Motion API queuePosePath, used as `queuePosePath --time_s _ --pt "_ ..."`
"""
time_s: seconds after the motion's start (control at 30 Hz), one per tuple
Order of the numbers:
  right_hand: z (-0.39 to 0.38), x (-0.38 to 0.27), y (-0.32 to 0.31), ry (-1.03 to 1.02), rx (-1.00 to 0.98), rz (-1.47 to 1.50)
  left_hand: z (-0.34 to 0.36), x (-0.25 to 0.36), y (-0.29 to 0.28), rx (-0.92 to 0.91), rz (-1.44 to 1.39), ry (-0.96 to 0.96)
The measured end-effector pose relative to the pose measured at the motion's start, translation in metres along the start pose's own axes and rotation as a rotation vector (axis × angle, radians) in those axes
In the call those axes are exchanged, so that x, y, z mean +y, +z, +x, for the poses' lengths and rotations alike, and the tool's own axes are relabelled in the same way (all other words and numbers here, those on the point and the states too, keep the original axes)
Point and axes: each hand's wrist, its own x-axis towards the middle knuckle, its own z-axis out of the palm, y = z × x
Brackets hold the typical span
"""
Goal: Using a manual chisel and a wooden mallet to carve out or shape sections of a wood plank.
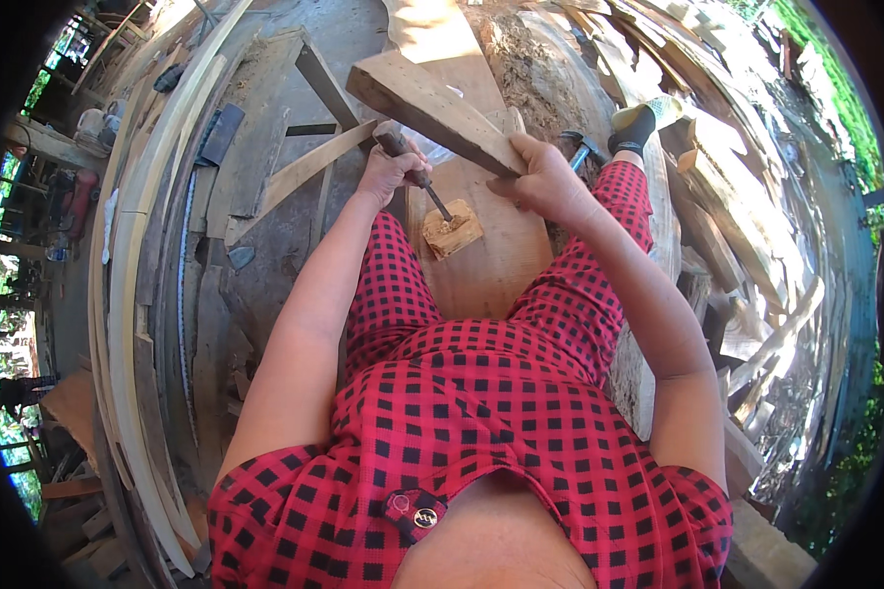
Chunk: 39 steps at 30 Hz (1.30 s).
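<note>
My left hand [393, 174] is wrapped round the handle of a chisel [430, 187], which slants down toward me. The chisel's tip meets the top of a small wood block [453, 230], where the surface looks cut into. That block rests on a broad wooden plank [491, 260] between my legs. My right hand [550, 182] grips the narrow end of a thick wooden mallet [432, 108], a long wedge-shaped piece of timber. Its wide end is raised just above the chisel's handle; whether the two touch I cannot tell.
A hammer [581, 149] lies right of the plank, near my shod foot [648, 116]. Long wood strips [133, 265] run along the left, with a dark block [220, 135] beside them. Split timber [737, 221] is heaped on the right. A wooden frame [309, 172] stands left of my left hand.
</note>
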Motion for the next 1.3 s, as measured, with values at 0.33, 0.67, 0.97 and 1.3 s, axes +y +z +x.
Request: queuePosePath --time_s 0.33,0.67,0.97,1.3 --pt "-0.048 0.119 0.12 0.619 0.088 0.809 -0.031 -0.014 -0.001 0.118 -0.091 0.109" --pt "-0.051 0.137 0.127 0.769 -0.11 0.935 -0.061 -0.048 0.016 0.524 -0.311 0.158" --pt "-0.048 0.14 0.125 0.751 -0.127 1.004 -0.084 -0.083 -0.008 0.845 -0.705 -0.197" --pt "-0.051 0.135 0.114 0.721 -0.135 0.965 -0.079 -0.03 0.032 0.3 -0.114 0.191"
